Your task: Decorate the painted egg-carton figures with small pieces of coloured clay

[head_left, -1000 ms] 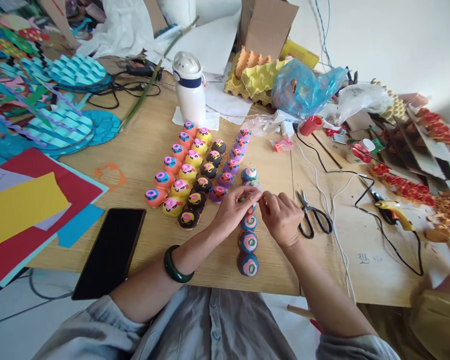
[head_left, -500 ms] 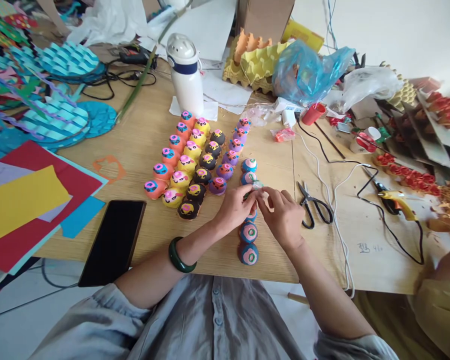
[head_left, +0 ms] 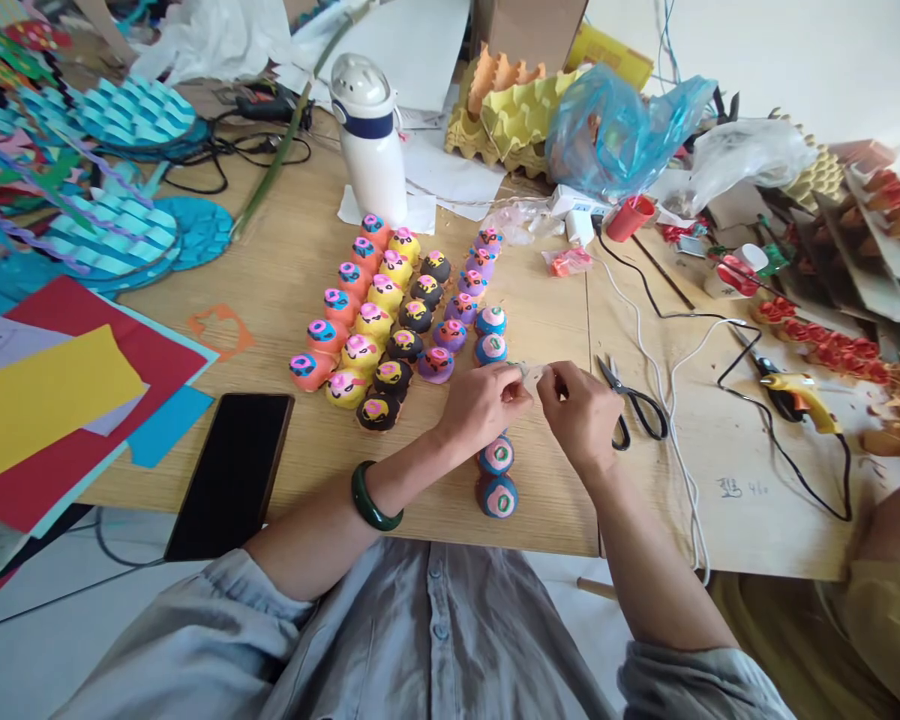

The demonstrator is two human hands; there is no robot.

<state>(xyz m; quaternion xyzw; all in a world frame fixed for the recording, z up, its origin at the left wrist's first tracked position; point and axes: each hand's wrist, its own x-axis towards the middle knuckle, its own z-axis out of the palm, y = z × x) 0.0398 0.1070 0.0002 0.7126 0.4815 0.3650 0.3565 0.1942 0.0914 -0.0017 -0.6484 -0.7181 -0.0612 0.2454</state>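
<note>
My left hand [head_left: 487, 402] and my right hand [head_left: 581, 415] are pinched closed over the table, a small gap between them. A small piece of clear plastic [head_left: 538, 371] with a bit of green beside it spans the gap, its ends in the fingertips. Under my left hand runs a row of blue painted domes with pink tops; a front dome [head_left: 498, 496] carries a green ring, and the middle of the row is hidden by the hand. Left of it stand rows of purple domes [head_left: 436, 364], black domes [head_left: 379, 410], yellow domes [head_left: 345, 387] and orange domes [head_left: 305, 371].
Scissors [head_left: 634, 402] lie just right of my right hand, near white cables [head_left: 671, 430] and a yellow glue gun [head_left: 799, 395]. A phone [head_left: 230, 475] and coloured paper [head_left: 52, 400] lie left. A white bottle [head_left: 375, 165] and egg trays [head_left: 521, 115] stand behind. Another person's arm [head_left: 896, 540] shows right.
My hands have drawn apart, the right one moving rightward, with the clear plastic now stretched between them. The view has shifted slightly.
</note>
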